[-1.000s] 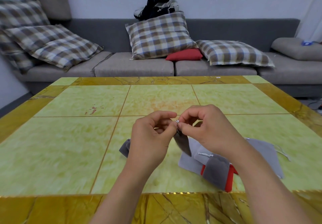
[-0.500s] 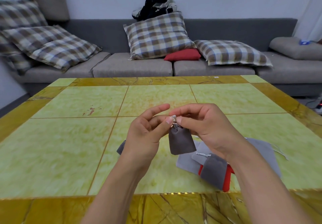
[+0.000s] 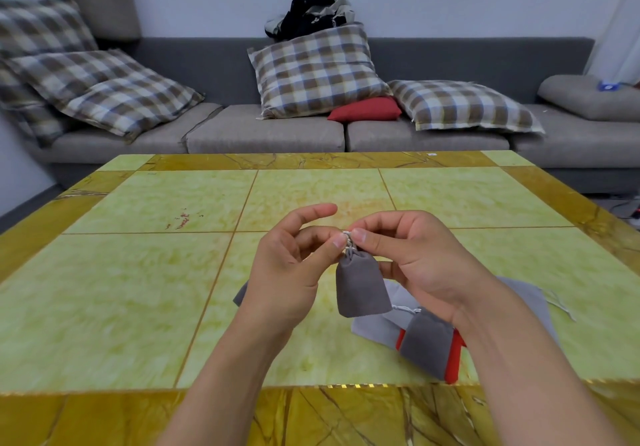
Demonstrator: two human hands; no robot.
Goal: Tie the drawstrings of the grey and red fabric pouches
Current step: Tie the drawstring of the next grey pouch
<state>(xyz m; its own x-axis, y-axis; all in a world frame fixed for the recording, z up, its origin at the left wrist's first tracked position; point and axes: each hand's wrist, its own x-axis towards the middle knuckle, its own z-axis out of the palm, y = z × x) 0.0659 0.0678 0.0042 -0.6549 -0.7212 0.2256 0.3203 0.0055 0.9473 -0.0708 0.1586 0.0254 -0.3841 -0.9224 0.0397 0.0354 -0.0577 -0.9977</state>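
Above the table (image 3: 138, 289), both hands pinch grey pouch (image 3: 362, 286); contents apparently hidden.

Plaid cushions (image 3: 318, 71) on grey sofa (image 3: 266, 133)

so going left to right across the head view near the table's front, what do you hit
left hand → held grey pouch → right hand → loose drawstring lying on the table
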